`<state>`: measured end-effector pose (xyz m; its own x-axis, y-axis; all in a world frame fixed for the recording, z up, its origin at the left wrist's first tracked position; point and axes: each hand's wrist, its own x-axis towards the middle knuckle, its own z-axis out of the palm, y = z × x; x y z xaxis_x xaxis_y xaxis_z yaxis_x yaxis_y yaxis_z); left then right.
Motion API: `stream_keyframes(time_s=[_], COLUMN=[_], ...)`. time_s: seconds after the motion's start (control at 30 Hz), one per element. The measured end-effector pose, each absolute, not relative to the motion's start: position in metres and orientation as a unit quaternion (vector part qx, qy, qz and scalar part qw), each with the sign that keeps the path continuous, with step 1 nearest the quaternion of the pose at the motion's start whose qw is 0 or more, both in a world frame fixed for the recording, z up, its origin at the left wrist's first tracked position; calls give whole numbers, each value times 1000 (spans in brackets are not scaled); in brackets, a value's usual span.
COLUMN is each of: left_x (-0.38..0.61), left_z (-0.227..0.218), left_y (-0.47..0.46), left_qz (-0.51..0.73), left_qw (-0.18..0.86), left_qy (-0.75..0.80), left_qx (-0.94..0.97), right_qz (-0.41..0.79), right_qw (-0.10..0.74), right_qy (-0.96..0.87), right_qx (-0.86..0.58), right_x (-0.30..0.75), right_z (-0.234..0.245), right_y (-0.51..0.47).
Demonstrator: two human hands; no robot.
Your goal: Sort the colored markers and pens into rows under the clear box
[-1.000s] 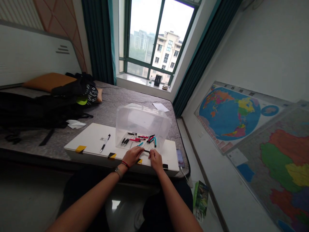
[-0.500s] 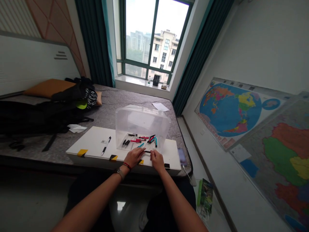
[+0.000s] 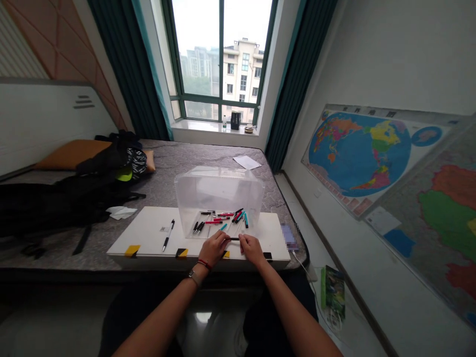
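Between my two hands a dark pen [image 3: 234, 239] is held level, just in front of the clear plastic box [image 3: 219, 191]. My left hand [image 3: 214, 246] pinches one end of it and my right hand [image 3: 252, 248] closes on the other. Both ends are hidden by the fingers, so whether it is a whole pen or a part I cannot tell. Several black, red and teal pens and caps [image 3: 222, 216] lie loose inside the box, which rests on its side. Left of the box, a black-and-white click pen [image 3: 168, 235] lies on the white board box [image 3: 145, 228].
The white box sits on the edge of a bed [image 3: 186, 154]. A black bag [image 3: 63, 198], an orange cushion [image 3: 72, 153] and crumpled tissue [image 3: 121, 212] are at the left. A paper sheet [image 3: 247, 162] lies behind. At the right are a blurred device [image 3: 289, 237] and its cable.
The view has tilted and shifted a little. Both hands stay on the dark pen, with the gap between them slightly changed. The pens in the box look the same.
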<state>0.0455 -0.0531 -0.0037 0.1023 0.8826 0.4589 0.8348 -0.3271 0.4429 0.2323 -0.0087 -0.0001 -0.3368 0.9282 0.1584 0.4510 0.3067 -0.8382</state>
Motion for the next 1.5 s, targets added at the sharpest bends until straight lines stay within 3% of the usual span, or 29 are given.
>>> stream_keyframes(time_s=[0.3,1.5], left_x=[40,40], left_z=[-6,-12], left_y=[-51,-53], left_qz=[332,321], left_qw=[43,47], left_qy=[547,574], left_qx=[767,752], right_qz=[507,486], right_qw=[329,329], right_qy=[-662,-654], right_qx=[-443,-478], right_x=[233,227], right_z=[0,-6], right_y=[-2,0])
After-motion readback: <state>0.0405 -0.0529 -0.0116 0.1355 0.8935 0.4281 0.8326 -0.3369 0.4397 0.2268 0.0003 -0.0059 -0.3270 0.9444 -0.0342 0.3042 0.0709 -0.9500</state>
